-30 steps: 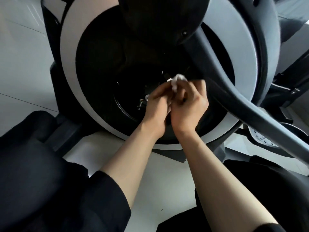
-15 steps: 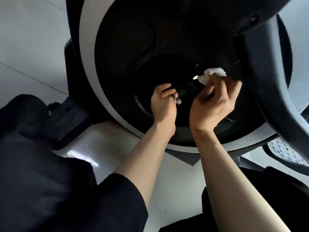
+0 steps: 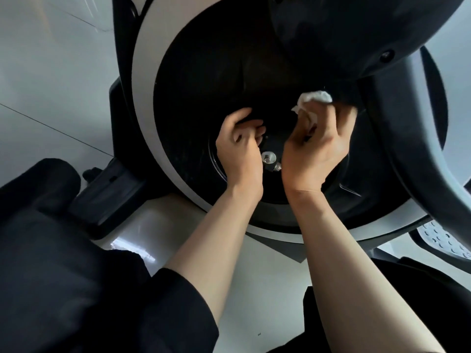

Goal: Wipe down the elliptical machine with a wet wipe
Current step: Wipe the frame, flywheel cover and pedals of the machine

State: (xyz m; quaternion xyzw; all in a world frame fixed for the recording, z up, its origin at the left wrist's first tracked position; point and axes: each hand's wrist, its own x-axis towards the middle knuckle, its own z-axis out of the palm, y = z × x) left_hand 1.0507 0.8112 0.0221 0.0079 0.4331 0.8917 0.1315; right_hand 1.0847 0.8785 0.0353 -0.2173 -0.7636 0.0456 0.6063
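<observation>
Wiping is under way deep inside the flywheel housing [image 3: 158,103] of the elliptical machine, and the right hand [image 3: 316,154] has the job. Its fingers are bunched round a crumpled white wet wipe [image 3: 314,98], which pokes out above the fingertips and sits up against the dark recess just under the overhanging black cover [image 3: 356,42]. Whether the wipe is actually touching the surface is hard to tell in that shadow. The left hand [image 3: 240,149] hangs just beside it, fingers loosely curled, holding nothing, perhaps brushing the black disc [image 3: 216,169] behind it. The two hands are close but apart, with shiny hardware showing in the gap between them.

I judge this as mid-task: the inner wheel area is being worked, and the outer shell and the grey arm [image 3: 413,154] off beyond the right hand look yet to come. The next move calls for a firm sweep along that recess, keeping the wipe clear of the bolts.

Count: one wipe, two hands, two silver bolt heads [image 3: 269,157], one textured pedal [image 3: 443,240] low beyond the right forearm.
</observation>
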